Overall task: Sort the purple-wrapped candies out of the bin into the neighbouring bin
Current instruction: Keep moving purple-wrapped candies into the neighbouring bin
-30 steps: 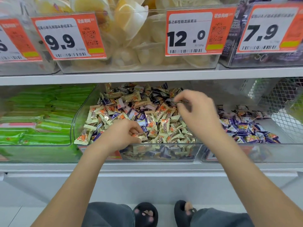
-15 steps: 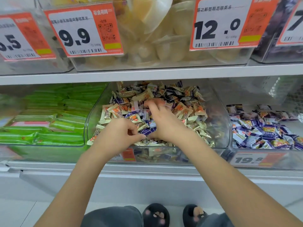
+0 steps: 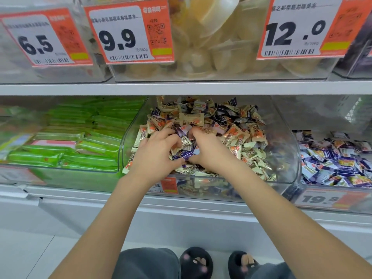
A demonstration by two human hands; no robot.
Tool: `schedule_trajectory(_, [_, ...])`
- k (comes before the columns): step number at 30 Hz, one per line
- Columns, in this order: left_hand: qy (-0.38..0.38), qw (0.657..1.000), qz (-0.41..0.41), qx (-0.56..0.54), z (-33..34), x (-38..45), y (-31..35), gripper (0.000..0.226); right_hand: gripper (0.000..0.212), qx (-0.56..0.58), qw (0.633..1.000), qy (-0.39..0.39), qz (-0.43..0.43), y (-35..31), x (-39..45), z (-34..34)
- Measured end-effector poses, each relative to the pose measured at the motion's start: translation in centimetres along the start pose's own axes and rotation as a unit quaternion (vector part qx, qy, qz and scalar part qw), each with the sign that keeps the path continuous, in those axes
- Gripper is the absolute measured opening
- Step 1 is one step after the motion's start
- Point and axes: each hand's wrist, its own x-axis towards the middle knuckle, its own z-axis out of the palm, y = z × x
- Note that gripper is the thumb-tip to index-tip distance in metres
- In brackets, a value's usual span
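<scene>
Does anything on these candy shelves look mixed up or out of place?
Yes. The middle bin holds mostly cream-and-orange candies, but purple-wrapped candies are scattered through the pile. They match the purple ones filling the neighbouring bin to its right. Both hands, left hand and right hand, are digging in the mixed pile.

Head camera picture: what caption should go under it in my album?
Both hands, left and right, dig into the mixed candy bin, pinching a purple-wrapped candy together.

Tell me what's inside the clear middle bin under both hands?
The clear plastic middle bin holds cream-and-orange wrapped candies mixed with purple-wrapped candies. Whatever lies beneath the left hand and right hand is covered.
</scene>
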Motion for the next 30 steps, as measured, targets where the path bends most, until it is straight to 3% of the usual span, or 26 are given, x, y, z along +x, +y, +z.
schedule_trajectory(3, [0.003, 1.0, 0.0, 0.015, 0.2, 0.1, 0.1, 0.038, 0.078, -0.029, 0.999, -0.012, -0.021, 0.0, -0.3, 0.0])
schedule_trajectory(6, [0.008, 1.0, -0.012, 0.022, 0.3, 0.2, 0.3, 0.051, 0.079, -0.069, 0.997, -0.034, -0.007, 0.0, -0.3, 0.0])
schedule_trajectory(9, [-0.015, 0.999, -0.014, 0.035, 0.3, 0.2, 0.2, 0.07, 0.067, -0.104, 0.994, -0.039, -0.003, -0.3, -0.3, 0.1])
schedule_trajectory(13, [-0.025, 0.999, -0.012, 0.042, 0.2, 0.2, 0.1, 0.07, 0.039, -0.075, 0.996, -0.044, -0.019, -0.2, -0.3, 0.1])
schedule_trajectory(19, [-0.03, 0.999, -0.016, 0.015, 0.1, 0.2, 0.1, 0.068, 0.01, 0.137, 0.99, -0.029, 0.025, 0.5, -1.1, -1.6])
schedule_trajectory(24, [-0.017, 1.0, -0.005, 0.009, 0.0, 0.0, 0.9, 0.055, 0.01, 0.33, 0.935, -0.01, 0.132, 1.1, -2.4, -4.7])
schedule_trajectory(28, [-0.037, 0.999, 0.01, 0.035, 0.2, 0.2, 2.2, 0.044, 0.014, 0.484, 0.863, 0.001, 0.143, 2.2, -3.3, -6.9])
schedule_trajectory(30, [-0.068, 0.996, 0.005, 0.056, 0.3, 0.5, 2.6, 0.039, 0.014, 0.476, 0.868, 0.019, 0.14, 2.7, -3.9, -7.9])
